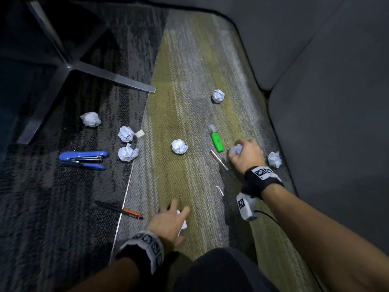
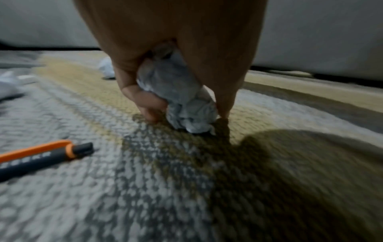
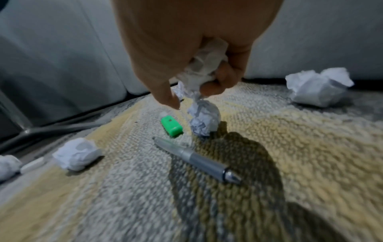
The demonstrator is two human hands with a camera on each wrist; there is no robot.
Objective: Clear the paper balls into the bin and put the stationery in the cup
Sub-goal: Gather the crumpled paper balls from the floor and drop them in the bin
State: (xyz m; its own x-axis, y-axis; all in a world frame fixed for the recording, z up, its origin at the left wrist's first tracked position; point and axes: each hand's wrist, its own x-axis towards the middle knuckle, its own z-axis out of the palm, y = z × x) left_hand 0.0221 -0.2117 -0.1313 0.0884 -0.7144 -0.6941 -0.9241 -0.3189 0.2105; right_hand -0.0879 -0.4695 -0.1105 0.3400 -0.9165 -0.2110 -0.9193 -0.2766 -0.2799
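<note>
Low over the carpet, my left hand (image 1: 179,211) grips a crumpled paper ball (image 2: 178,91) that touches the floor. My right hand (image 1: 235,149) grips another paper ball (image 3: 205,68), and a second ball (image 3: 204,121) lies on the carpet just under its fingers. Loose balls lie at the middle (image 1: 179,146), far back (image 1: 218,96), right (image 1: 274,159) and left (image 1: 125,134). The stationery on the floor is a green highlighter (image 1: 216,140), a silver pen (image 1: 219,160), a black-and-orange pen (image 1: 120,210), a blue stapler (image 1: 84,159) and a white eraser (image 1: 140,133). No bin or cup is in view.
A metal star-shaped furniture base (image 1: 69,66) stands at the back left on dark carpet. A grey sofa (image 1: 326,102) runs along the right side. My knee (image 1: 221,268) is at the bottom edge, between my arms.
</note>
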